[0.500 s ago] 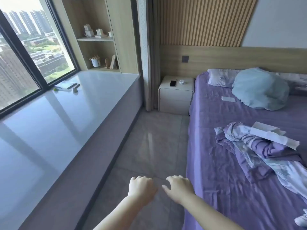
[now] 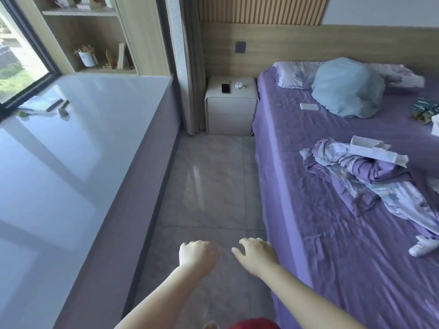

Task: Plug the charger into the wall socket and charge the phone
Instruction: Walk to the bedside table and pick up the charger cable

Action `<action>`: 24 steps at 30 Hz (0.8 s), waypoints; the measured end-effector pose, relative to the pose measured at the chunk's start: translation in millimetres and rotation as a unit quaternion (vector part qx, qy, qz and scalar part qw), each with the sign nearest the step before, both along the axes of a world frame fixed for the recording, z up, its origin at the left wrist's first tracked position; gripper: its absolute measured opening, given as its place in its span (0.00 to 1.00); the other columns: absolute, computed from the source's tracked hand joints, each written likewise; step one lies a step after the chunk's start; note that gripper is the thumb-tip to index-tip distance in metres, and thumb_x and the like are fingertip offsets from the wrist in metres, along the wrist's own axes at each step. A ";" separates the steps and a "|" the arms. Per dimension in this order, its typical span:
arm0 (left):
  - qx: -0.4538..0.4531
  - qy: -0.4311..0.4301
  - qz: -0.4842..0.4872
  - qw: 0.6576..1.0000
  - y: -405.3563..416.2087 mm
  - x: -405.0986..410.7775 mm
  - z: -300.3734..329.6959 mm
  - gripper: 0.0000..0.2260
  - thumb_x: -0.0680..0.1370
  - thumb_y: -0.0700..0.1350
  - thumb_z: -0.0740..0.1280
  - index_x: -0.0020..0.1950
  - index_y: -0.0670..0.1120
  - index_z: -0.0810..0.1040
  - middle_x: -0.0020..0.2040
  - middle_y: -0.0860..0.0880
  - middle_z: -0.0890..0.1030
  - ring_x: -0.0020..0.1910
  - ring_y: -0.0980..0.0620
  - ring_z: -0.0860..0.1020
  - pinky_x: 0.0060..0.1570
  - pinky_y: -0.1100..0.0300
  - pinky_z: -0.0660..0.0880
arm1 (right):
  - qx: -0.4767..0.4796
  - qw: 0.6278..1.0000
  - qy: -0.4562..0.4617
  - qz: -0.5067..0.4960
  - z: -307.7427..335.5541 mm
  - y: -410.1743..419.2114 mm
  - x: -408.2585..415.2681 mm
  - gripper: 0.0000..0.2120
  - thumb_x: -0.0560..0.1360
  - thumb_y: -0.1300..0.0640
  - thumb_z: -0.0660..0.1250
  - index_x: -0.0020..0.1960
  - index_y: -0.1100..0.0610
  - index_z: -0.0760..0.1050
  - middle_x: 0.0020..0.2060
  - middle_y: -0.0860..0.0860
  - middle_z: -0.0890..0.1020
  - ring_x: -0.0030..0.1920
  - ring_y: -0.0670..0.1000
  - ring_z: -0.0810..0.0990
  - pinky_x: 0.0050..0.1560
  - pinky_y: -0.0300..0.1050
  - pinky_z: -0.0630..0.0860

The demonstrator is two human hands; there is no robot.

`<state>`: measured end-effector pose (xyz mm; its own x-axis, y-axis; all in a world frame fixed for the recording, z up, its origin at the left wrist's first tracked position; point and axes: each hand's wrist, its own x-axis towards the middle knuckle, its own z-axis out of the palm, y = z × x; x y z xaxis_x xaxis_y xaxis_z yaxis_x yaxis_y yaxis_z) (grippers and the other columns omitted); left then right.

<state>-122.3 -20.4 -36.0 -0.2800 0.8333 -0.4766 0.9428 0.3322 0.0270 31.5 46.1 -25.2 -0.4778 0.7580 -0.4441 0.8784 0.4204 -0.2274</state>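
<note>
A black phone (image 2: 226, 88) lies flat on a white nightstand (image 2: 231, 115) at the far end of the aisle. Beside it on the right sits a white charger with coiled cable (image 2: 239, 85). A dark grey wall socket (image 2: 240, 47) is set in the wooden panel above the nightstand. My left hand (image 2: 197, 256) and my right hand (image 2: 257, 255) hang low over the floor tiles, far from the nightstand. Both hold nothing; the left hand's fingers are curled, the right hand's fingers are loosely spread.
A purple bed (image 2: 332, 233) fills the right side, with a blue pillow (image 2: 346, 87), crumpled bedding (image 2: 370, 176) and a white box (image 2: 377, 150). A glossy window ledge (image 2: 71, 162) runs along the left. The tiled aisle (image 2: 209, 181) between them leads to the nightstand.
The view has moved forward and tilted down, so the nightstand and socket appear closer. Both hands stay low in front of me, holding nothing.
</note>
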 end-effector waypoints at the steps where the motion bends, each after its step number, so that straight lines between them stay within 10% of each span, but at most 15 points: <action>1: -0.002 -0.008 0.016 1.000 0.1 -2.4 -2.1 0.16 0.78 0.50 0.52 0.48 0.50 0.79 0.51 0.50 0.83 0.53 0.47 0.79 0.48 0.55 0.65 | -0.003 1.000 -0.003 -0.006 -1.2 -2.3 -3.5 0.23 0.78 0.41 0.53 0.61 0.55 0.73 0.58 0.54 0.80 0.61 0.57 0.74 0.61 0.52 0.68; 24: -0.031 -0.023 0.063 0.997 179.7 -25.6 -11.0 0.16 0.76 0.52 0.55 0.50 0.47 0.79 0.53 0.47 0.83 0.54 0.45 0.79 0.52 0.54 0.68 | -0.023 0.999 -0.024 0.025 -35.3 180.6 -35.6 0.21 0.77 0.44 0.56 0.61 0.56 0.73 0.60 0.54 0.78 0.62 0.57 0.74 0.61 0.51 0.68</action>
<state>-147.9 159.2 -47.0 -0.3579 0.7610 -0.5411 0.8914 0.4510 0.0447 -4.1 226.7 -60.5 -0.4924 0.7117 -0.5009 0.8665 0.4550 -0.2053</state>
